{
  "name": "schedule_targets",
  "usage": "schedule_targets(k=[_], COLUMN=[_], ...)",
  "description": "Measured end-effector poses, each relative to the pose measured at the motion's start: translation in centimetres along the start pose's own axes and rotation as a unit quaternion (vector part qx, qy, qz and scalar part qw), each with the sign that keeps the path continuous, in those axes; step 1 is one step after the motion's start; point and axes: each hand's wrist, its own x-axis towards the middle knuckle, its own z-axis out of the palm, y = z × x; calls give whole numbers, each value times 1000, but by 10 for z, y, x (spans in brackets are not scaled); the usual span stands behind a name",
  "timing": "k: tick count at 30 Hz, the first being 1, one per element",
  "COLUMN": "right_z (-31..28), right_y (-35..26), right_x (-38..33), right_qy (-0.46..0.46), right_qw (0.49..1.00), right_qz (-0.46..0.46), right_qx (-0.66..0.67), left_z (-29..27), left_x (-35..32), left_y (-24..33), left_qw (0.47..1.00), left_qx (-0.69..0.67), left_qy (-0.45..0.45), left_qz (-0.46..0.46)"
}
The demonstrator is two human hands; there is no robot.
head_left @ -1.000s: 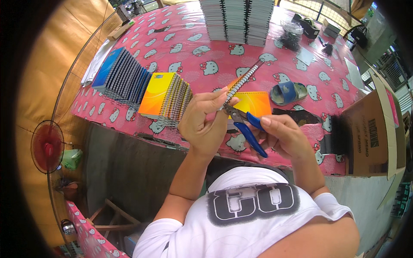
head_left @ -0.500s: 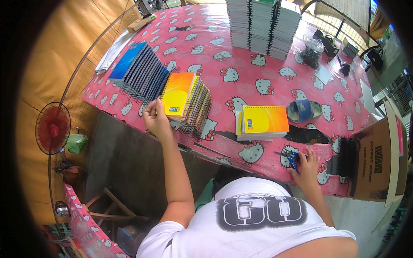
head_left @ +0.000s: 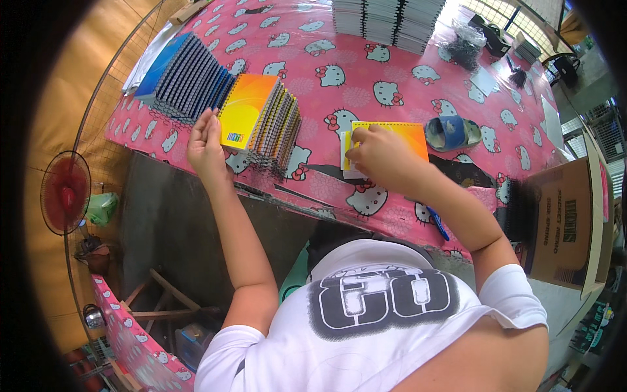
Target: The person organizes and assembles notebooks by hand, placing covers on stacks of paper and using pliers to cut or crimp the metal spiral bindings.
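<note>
My left hand (head_left: 208,149) is beside the left edge of a tall stack of yellow-orange spiral notebooks (head_left: 251,108); its fingers are loosely stretched and hold nothing that I can see. With curled fingers, my right hand (head_left: 382,155) grips the left edge of the top yellow-orange notebook (head_left: 405,135) on a smaller pile. The pages under that hand are hidden. Blue-handled pliers (head_left: 437,224) lie near the table's front edge, partly covered by my right forearm.
Blue spiral notebooks (head_left: 186,78) are stacked at the left. A blue tape roll (head_left: 450,133) sits right of the small pile, and a cardboard box (head_left: 562,222) farther right. Tall white spiral-bound stacks (head_left: 385,26) stand at the back of the pink table (head_left: 356,98).
My right hand has left the pliers and moved up and left onto the small notebook pile. My left hand stays by the tall stack, its fingers straighter. The view has shifted.
</note>
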Motion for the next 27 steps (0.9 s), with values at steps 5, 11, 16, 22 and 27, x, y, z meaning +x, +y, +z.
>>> schedule_targets(k=[5,11,16,22,27], right_z=[-9,-8,-15,-20,-12], right_y=[13,21,21,-7,21], right_x=[1,2,-2,-37,-67], right_qy=[6,8,53,290,417], right_qw=[996,993,984,923,899], right_qz=[-44,-60,-24,47,86], right_qx=[80,105,167,248,106], left_z=[18,56,76,117,128], left_x=[-28,-87,-106,-111,-119], left_y=[49,92,59,25,1], left_qw=[990,955,900,851,921], left_qx=[5,-198,-149,-99,-2], left_qy=[42,-218,-317,-327,-389], left_qz=[133,-33,-259,-398,-31])
